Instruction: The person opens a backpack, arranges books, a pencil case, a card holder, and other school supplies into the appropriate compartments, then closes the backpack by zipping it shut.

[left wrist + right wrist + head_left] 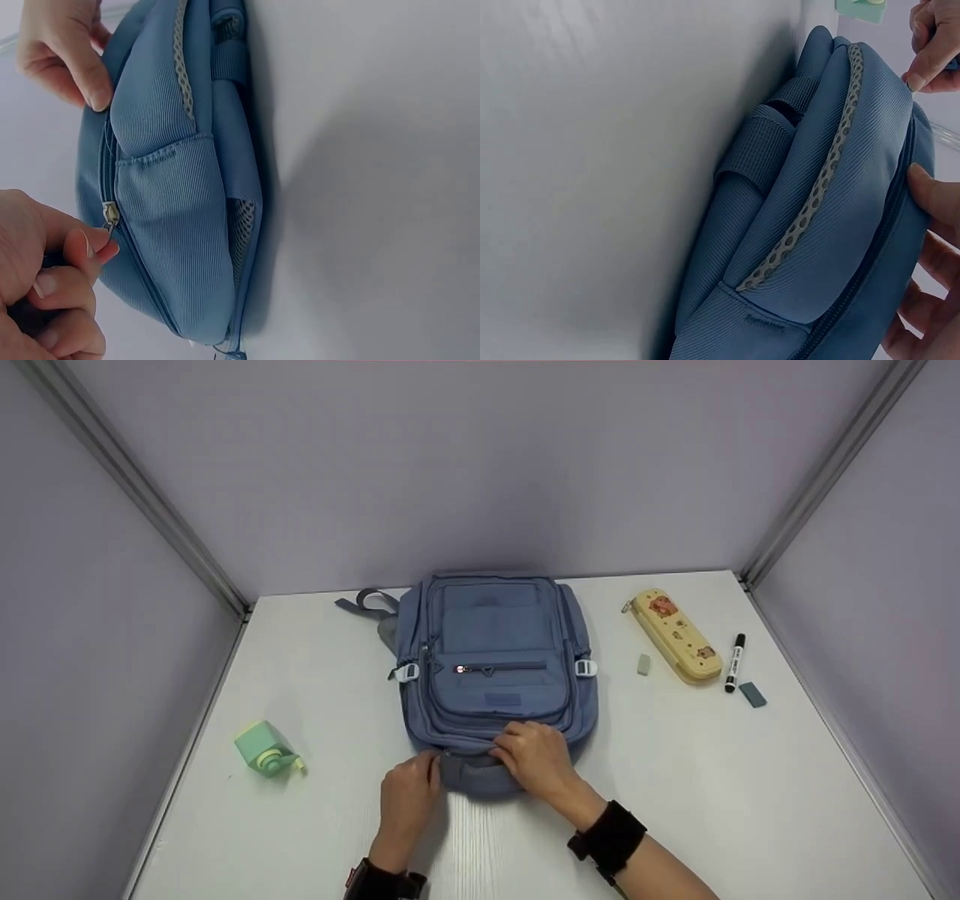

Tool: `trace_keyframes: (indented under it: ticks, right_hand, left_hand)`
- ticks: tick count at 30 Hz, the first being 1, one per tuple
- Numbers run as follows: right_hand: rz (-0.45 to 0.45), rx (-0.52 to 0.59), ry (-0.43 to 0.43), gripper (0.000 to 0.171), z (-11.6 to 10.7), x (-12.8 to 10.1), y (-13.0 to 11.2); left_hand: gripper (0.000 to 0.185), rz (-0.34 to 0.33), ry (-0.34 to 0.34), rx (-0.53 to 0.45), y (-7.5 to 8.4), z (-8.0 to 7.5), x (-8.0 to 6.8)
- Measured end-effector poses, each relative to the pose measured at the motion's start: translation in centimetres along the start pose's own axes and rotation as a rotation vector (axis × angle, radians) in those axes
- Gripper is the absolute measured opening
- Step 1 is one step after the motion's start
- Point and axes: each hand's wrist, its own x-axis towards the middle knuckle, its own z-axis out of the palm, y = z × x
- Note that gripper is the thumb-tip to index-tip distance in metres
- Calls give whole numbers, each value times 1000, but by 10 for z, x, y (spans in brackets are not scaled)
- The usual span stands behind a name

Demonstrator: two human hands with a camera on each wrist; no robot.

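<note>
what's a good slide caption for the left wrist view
Left hand pinches the zipper pull of a blue backpack while the right hand steadies it.

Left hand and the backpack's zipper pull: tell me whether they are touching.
Touching. The left wrist view shows the left hand pinching the metal zipper pull between thumb and forefinger, with no gap, at the edge of the blue backpack.

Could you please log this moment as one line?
left hand: pinches zipper pull | right hand: rests on backpack | backpack: flat on table
</note>
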Motion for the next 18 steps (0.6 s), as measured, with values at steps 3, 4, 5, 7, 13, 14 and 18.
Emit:
trace_keyframes:
  ticks: [3,4,5,7,13,14,18]
  right_hand:
    - [0,6,-2,8,0,0,1]
    - [1,4,-1,9,0,0,1]
    - [4,2,1,9,0,-1,1]
    - [12,-2,7,10,-1,-1,1]
    - [19,-1,19,9,-1,0,2]
    - [16,1,19,9,-1,0,2]
    - [12,14,21,9,1,0,2]
  left_hand:
    - [4,-8,-3,8,-1,-3,0]
    - [4,-9,-4,10,-2,-4,0]
    - [4,-10,-8,12,-2,-5,0]
    - [5,-12,-12,17,-3,-7,0]
    - [5,-47,-16,58,-9,-12,2]
    - [5,-52,-14,64,-11,-13,3]
    - [8,-70,4,86,-23,-11,7]
